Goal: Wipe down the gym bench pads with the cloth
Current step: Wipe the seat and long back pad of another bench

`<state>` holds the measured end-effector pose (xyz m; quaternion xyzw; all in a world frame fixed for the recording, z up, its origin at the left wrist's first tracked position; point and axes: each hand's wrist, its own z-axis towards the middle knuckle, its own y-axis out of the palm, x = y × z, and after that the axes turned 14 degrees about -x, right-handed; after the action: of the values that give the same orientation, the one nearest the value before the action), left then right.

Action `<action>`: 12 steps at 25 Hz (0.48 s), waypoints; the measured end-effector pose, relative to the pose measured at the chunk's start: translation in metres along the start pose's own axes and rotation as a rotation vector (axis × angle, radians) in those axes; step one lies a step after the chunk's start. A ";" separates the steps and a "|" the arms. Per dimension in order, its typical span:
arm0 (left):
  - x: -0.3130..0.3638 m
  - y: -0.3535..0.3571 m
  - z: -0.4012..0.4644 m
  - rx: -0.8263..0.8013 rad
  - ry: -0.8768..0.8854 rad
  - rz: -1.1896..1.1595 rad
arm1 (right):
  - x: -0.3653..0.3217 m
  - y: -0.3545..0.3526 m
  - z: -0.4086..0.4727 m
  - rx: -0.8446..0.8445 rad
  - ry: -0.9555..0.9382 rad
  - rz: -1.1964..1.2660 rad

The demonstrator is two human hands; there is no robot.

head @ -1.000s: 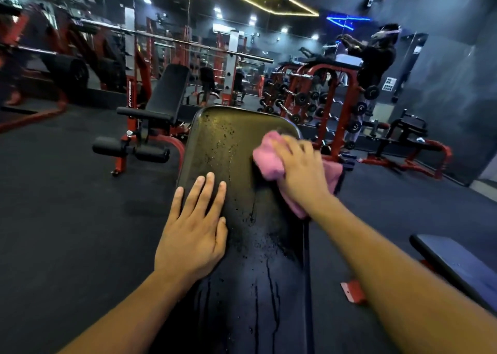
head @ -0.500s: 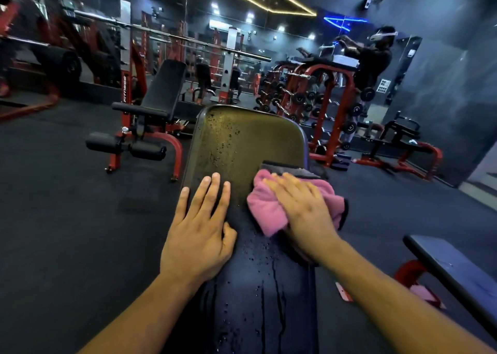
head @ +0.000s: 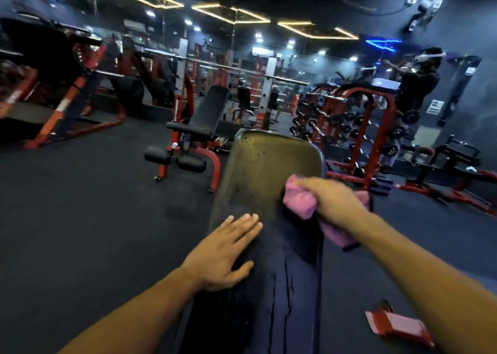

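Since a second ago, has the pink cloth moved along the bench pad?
Yes. The pink cloth first slid down the bench pad away from its top edge, and is now back up near that edge, held by the right hand.

The bench pad (head: 258, 170) runs straight ahead of me, tilted up at its far end. My left hand (head: 224, 254) lies flat on the pad's left edge, nearer to me. My right hand (head: 332, 201) is farther along, at the pad's right edge, gripping the cloth (head: 300, 197) against the pad; part of the cloth hangs over the right side. Beyond the pad to the left stands another bench (head: 199, 127) on the floor (head: 80, 205). Behind and right of the pad is a dumbbell rack (head: 349, 122). A bracket (head: 398, 324) lies on the floor right of the pad, near me.
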<state>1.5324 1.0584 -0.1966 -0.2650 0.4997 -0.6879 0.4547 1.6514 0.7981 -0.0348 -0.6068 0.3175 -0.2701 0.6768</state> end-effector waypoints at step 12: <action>-0.013 0.019 -0.013 -0.062 0.143 0.183 | -0.079 -0.011 0.158 0.228 0.043 -0.309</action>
<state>1.5341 1.0738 -0.2175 -0.1828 0.5740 -0.6449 0.4704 1.7200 0.9585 -0.0066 -0.5617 0.2023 -0.4181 0.6847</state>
